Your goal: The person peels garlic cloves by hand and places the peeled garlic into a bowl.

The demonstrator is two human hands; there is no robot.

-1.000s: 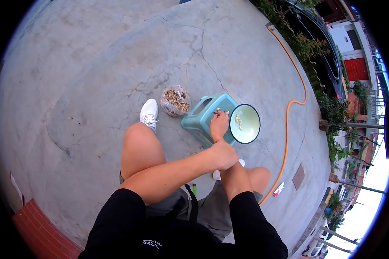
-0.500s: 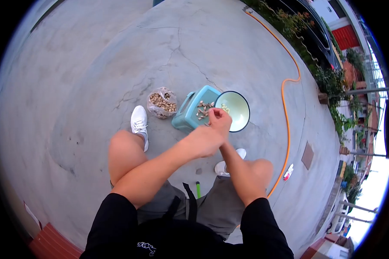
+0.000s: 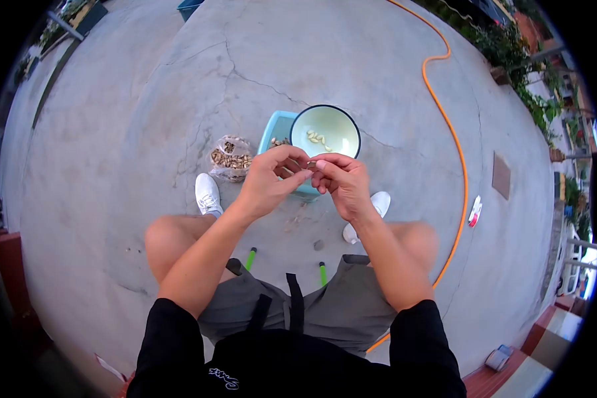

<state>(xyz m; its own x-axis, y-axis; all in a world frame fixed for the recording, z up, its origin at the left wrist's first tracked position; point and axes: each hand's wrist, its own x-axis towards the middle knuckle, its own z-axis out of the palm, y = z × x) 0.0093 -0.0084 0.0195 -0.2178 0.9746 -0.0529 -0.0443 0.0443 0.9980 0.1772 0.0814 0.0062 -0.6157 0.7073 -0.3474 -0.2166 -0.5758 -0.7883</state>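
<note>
"Head view: the hands?"

"Mid-frame, the right hand [image 3: 345,182] pinches one small piece [image 3: 311,164]; fingertips of the left hand [image 3: 272,180] meet it, perhaps for control. Whether they grip, one cannot tell."

"Counts?"

"One bowl [image 3: 343,131], upper centre, presumably close for easy reach, holding about six pale cloves [image 3: 317,138]; one stool [image 3: 267,134]; one bag [image 3: 235,176], left of centre."

Looks forward and steeply down from the head, close above the lap [image 3: 331,308], out across the concrete ground [image 3: 146,79]; wide-angled, dark-cornered.
</note>
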